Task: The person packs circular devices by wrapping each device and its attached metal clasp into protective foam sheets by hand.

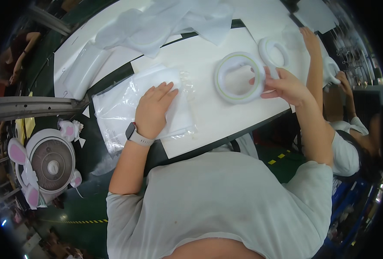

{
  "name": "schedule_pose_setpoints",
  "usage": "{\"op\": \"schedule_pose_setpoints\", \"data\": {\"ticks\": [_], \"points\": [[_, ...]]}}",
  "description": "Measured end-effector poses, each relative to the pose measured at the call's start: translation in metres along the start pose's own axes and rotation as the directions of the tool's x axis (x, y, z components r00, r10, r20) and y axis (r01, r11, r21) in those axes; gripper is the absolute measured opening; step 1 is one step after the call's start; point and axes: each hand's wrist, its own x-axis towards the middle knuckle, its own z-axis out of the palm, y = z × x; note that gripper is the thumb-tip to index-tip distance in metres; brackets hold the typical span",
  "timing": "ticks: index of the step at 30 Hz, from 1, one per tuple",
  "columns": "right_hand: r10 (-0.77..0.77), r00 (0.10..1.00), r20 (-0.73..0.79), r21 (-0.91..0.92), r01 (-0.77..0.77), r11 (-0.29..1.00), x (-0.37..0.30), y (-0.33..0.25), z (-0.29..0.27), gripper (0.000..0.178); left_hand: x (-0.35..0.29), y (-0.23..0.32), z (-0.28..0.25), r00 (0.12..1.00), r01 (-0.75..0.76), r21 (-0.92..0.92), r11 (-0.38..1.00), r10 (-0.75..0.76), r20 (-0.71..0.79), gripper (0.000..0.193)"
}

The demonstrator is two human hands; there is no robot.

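My right hand [288,88]'s fingers clamp the near rim of a white, green-striped, plastic-looking ring [220,80]; held one-sidedly, it could tip. Beneath my left hand [152,113]'s slightly parted fingers, glossy clear plastic bags [112,108] could slide.

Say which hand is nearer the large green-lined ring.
Right. The right hand grips the ring by its right side; the left hand is left of it, resting on a clear plastic bag.
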Motion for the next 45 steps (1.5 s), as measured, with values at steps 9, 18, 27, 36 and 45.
{"op": "schedule_pose_setpoints", "data": {"ticks": [9,18,27,36,45], "points": [[0.157,0.976,0.151,0.222,-0.188,0.957,0.007,0.021,-0.026,0.045,0.006,0.015,-0.015,0.986,0.146,-0.131,0.981,-0.134,0.096,0.031],[0.286,0.956,0.06,0.077,-0.29,0.954,-0.006,0.053,-0.008,0.029,-0.007,0.018,0.014,0.967,0.2,0.166,0.966,-0.222,0.126,0.058],[-0.129,0.981,-0.146,0.127,0.148,0.981,0.032,0.033,0.098,0.031,-0.003,0.008,0.006,0.975,0.215,-0.117,0.969,-0.206,0.088,0.056],[-0.078,0.996,0.033,0.069,0.076,0.995,0.044,0.033,0.124,0.029,0.005,0.007,-0.025,0.983,0.178,-0.302,0.937,-0.181,0.017,0.057],[-0.251,0.933,0.256,-0.052,0.273,0.961,0.038,0.007,0.132,0.035,0.085,-0.029,-0.082,0.725,0.434,-0.547,0.716,0.083,0.684,0.05]]}}
